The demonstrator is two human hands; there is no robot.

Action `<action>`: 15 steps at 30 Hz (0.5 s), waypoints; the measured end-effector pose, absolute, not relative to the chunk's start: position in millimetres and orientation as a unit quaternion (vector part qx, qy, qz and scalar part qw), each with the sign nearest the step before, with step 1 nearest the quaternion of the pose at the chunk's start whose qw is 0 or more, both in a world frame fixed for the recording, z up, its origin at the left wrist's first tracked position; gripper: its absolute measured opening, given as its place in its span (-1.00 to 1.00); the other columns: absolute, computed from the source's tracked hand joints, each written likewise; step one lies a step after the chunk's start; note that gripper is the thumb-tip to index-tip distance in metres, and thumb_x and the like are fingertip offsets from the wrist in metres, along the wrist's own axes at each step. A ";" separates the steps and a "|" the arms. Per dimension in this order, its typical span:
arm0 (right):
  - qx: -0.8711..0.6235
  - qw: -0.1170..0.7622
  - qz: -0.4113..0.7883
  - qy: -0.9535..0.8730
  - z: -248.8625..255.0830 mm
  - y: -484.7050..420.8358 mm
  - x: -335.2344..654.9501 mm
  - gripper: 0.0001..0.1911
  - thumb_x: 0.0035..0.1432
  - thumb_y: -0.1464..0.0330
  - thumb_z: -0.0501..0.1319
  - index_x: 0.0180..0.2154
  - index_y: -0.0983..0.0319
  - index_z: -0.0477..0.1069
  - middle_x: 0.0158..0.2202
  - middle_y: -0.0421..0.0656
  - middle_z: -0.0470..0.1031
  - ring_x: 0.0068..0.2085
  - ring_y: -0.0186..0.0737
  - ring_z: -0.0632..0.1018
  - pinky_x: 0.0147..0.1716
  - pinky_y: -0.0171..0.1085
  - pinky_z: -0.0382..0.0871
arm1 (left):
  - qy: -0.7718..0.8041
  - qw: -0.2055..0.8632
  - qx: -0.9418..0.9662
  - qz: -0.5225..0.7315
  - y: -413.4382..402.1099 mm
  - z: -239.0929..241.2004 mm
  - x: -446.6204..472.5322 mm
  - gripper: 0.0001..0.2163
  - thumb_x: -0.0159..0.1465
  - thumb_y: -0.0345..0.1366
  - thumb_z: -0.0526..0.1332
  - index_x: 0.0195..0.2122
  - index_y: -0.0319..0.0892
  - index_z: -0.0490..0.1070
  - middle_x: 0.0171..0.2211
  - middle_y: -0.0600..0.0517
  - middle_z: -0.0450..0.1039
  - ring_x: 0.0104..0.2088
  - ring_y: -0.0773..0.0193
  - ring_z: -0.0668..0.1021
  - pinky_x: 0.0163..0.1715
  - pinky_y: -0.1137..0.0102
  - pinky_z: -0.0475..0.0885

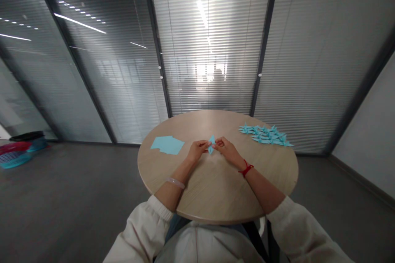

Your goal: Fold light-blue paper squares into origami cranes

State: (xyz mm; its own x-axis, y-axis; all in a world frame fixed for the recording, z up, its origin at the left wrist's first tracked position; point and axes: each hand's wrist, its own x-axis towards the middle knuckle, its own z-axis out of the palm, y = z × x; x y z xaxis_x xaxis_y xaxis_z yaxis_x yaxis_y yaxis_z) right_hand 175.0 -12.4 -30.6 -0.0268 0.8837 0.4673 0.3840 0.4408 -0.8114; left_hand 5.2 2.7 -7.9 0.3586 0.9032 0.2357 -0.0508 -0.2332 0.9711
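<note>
Blinds [212,16] stand beyond a round worktop [222,197]; near its middle, the person's left-hand grip [197,151] and right-hand grip [226,148] both narrowly pinch folded blue paper [211,149], whose creases uneven pulling could tear.

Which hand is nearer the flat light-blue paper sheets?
Left. The left hand is close to the right edge of the flat light-blue paper sheets; the right hand is farther off, beyond the folded paper piece.
</note>
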 end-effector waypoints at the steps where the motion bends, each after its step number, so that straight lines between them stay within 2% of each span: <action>1: -0.467 0.505 0.252 -0.681 -31.0 -12.3 175.0 -0.68 0.06 0.12 0.23 -0.29 0.24 0.39 -0.37 -0.17 0.48 -0.36 -0.27 0.47 -0.37 -0.32 0.32 | 0.335 0.521 0.634 0.463 3.6 -9.0 4.8 -0.55 -0.17 0.07 0.40 -0.48 -0.28 0.54 -0.50 0.00 0.47 -0.44 0.31 0.44 -0.34 0.40 0.35; 5: -0.460 0.492 0.245 -0.697 -28.6 -14.1 175.3 -0.71 0.08 0.15 0.21 -0.40 0.26 0.45 -0.47 -0.20 0.48 -0.43 -0.30 0.44 -0.40 -0.34 0.26 | 0.343 0.512 0.630 0.472 4.8 -10.2 3.4 -0.58 -0.18 0.03 0.42 -0.48 -0.27 0.56 -0.47 -0.04 0.51 -0.42 0.28 0.47 -0.30 0.37 0.37; 9: -0.445 0.517 0.248 -0.687 -25.5 -16.0 175.2 -0.72 0.06 0.16 0.23 -0.40 0.26 0.48 -0.46 -0.19 0.50 -0.42 -0.30 0.44 -0.39 -0.34 0.25 | 0.367 0.478 0.634 0.485 3.8 -8.1 2.7 -0.61 -0.18 -0.01 0.42 -0.51 -0.27 0.56 -0.52 -0.03 0.51 -0.47 0.29 0.46 -0.37 0.39 0.36; 15: -0.420 0.546 0.269 -0.673 -25.8 -14.0 174.1 -0.73 0.04 0.17 0.24 -0.51 0.24 0.42 -0.54 -0.23 0.42 -0.47 -0.32 0.39 -0.44 -0.35 0.22 | 0.389 0.417 0.647 0.506 5.2 -10.0 6.9 -0.66 -0.08 -0.02 0.36 -0.52 -0.26 0.54 -0.52 -0.05 0.51 -0.47 0.27 0.47 -0.39 0.39 0.36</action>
